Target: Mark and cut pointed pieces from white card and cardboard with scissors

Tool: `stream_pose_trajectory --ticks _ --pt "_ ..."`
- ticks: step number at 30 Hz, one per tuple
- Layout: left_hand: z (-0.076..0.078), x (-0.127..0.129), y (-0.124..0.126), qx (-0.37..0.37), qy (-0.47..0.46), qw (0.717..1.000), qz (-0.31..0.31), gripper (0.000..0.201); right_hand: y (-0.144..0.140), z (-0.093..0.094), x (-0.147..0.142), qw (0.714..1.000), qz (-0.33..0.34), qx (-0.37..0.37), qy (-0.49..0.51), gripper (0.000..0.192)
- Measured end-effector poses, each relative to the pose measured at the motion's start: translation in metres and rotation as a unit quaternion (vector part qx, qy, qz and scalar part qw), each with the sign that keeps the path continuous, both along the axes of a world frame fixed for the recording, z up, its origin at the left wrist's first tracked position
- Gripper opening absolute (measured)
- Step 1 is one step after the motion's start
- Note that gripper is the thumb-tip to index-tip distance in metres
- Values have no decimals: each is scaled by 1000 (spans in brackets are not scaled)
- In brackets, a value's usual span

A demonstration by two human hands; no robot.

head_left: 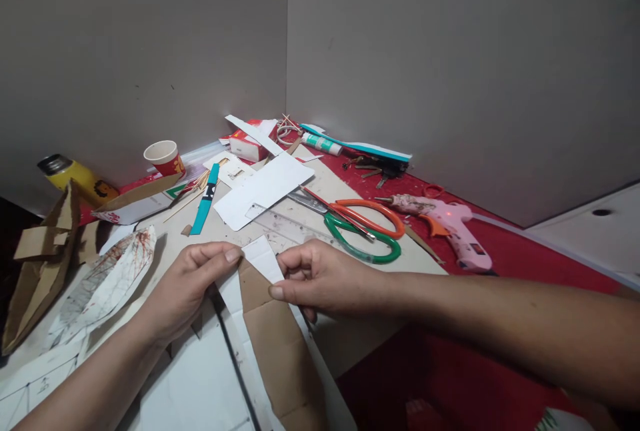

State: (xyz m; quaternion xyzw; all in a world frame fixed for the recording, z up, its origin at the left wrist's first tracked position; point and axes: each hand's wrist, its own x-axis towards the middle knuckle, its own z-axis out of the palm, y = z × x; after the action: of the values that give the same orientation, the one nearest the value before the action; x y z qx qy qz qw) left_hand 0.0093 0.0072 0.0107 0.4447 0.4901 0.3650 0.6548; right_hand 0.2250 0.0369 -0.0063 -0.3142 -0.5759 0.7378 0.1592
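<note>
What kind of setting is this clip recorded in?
Probably a home craft corner: scissors, a pink glue gun and cardboard scraps lie about while both hands pinch a cardboard strip.

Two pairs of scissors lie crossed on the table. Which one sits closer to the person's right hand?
The green-handled scissors. Their loop lies just beyond the right hand, while the orange-handled scissors rest across them on the far side, nearer the pink glue gun.

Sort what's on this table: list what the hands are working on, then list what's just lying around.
In hand:
- cardboard strip, pinched at its top end
- left hand
- right hand

Lying about:
- scissors
- glue gun
- ruler
- paper cup
- yellow bottle
- white card
- glue stick
</note>
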Motion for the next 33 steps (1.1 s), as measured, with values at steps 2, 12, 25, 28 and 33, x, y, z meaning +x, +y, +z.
stream_pose_trajectory --ticks 2,12,25,28,33 --pt "1 0 0 -8 1 1000 -3 21 0 -1 0 1000 3 -4 -1 17" --pt "4 6 -2 -16 -29 999 32 26 -2 7 3 999 18 -21 41 31" --pt "5 5 0 -8 -57 998 22 28 -1 1 0 1000 -18 10 12 24" --pt "5 4 -1 -14 -60 998 -32 17 -1 1 0 1000 -24 2 20 26" --pt "1 3 -2 -1 -51 996 -76 16 -1 -1 -1 999 -30 4 26 25"
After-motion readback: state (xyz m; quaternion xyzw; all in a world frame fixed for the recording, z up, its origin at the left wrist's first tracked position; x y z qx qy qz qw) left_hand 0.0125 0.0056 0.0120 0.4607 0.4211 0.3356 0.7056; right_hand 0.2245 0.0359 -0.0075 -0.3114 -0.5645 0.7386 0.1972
